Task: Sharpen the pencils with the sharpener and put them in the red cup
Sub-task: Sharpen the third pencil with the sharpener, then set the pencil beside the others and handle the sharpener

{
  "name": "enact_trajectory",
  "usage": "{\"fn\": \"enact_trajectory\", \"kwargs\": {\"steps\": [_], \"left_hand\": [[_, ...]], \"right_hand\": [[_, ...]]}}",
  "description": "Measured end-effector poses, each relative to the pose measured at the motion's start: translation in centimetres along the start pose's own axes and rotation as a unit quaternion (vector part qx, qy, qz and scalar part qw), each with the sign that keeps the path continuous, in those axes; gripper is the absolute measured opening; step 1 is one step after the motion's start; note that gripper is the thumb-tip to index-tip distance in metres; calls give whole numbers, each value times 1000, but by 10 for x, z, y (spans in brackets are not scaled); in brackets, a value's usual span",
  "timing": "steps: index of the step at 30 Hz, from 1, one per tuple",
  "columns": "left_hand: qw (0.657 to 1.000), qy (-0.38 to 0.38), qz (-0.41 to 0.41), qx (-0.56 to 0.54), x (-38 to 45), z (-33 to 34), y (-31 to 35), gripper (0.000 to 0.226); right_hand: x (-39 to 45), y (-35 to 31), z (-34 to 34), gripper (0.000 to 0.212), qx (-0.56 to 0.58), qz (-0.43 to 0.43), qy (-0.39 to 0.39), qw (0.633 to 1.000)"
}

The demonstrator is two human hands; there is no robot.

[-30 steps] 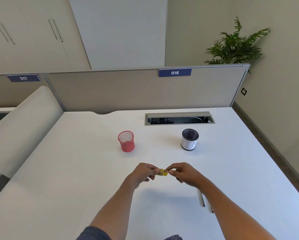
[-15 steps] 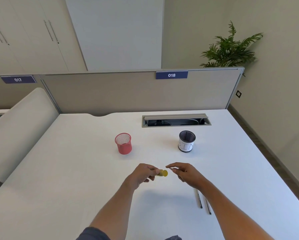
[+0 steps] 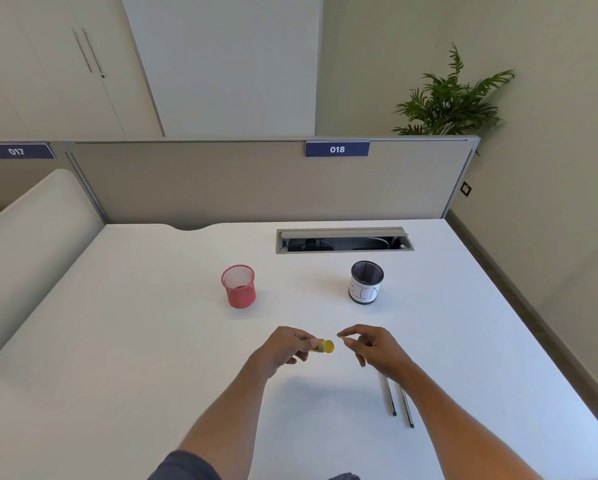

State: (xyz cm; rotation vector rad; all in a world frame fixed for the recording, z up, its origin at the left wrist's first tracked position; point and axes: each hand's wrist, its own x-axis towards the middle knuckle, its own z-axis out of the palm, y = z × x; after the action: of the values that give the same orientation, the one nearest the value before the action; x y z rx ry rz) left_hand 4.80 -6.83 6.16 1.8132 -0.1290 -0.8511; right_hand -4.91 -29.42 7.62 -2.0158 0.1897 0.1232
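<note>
Pencils (image 3: 398, 400) lie partly under right forearm (image 3: 439, 400).

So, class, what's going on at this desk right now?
A person sits at a white desk. Their left hand holds a small yellow sharpener, while the right hand hovers just beside it, fingers loosely curled and apparently holding nothing. Two pencils lie on the desk near the right forearm. The red mesh cup stands further back with no pencils in it, and a black mesh cup with a white label stands to its right.
</note>
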Motion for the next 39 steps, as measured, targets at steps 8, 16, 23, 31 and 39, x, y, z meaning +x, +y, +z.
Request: {"fn": "enact_trajectory", "kwargs": {"steps": [8, 16, 23, 31, 39], "left_hand": [[999, -17, 17, 22, 1, 2, 9, 18], [1000, -12, 19, 0, -2, 1, 9, 19], [1000, -3, 13, -9, -4, -5, 5, 12], [1000, 8, -1, -8, -6, -12, -11, 17], [1000, 14, -11, -15, -11, -14, -18, 15]], "right_hand": [[6, -23, 8, 16, 36, -20, -45, 998], [9, -9, 8, 12, 33, -9, -2, 999], [11, 23, -3, 12, -1, 60, 84, 995], [-16, 103, -40, 20, -76, 202, 269, 938], [-39, 132, -31, 23, -124, 283, 299, 903]]}}
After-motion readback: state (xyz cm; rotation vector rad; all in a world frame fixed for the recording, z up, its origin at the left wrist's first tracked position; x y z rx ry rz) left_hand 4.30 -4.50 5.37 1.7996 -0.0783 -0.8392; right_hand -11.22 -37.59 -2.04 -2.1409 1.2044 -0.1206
